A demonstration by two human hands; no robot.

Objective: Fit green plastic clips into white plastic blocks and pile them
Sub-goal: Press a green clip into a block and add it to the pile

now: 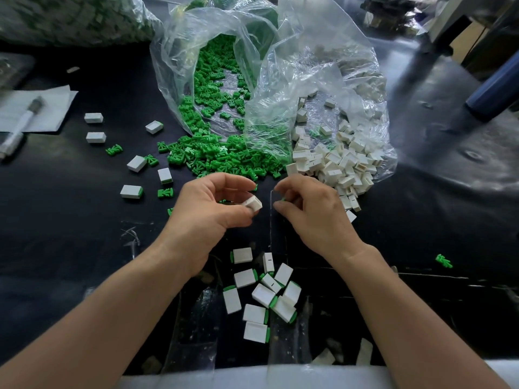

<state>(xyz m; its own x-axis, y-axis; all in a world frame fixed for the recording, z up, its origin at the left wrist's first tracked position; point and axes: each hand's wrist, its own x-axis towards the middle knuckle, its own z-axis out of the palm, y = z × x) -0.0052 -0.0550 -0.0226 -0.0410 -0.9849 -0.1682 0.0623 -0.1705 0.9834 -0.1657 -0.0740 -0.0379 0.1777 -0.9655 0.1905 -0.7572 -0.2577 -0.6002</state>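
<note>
Black sheeting covers the work table; it is glossy and creased toward the right.

1. One white block sits at the centre of the view, above the sheeting. The left hand pinches it between the thumb and curled fingers, with one end facing the other hand.
2. The right hand is just beside it, not touching. Its thumb and forefinger pinch a green clip, of which only a sliver shows between the fingertips. The remaining fingers are curled.
3. Near the person, between the forearms, lies the finished pile: white blocks with green ends, lying loosely at mixed angles, some overlapping.
4. Beyond the hands, a heap of green clips spills onto the sheeting from the mouth of a clear bag.
5. To the right of that, a heap of white blocks spills from a second clear bag. The two bags touch.
6. Left of the hands, several fitted blocks and a few single clips lie scattered and well apart.
7. At the far left, a pen rests on a sheet of paper.
8. At the right, a stray clip lies alone.
</note>
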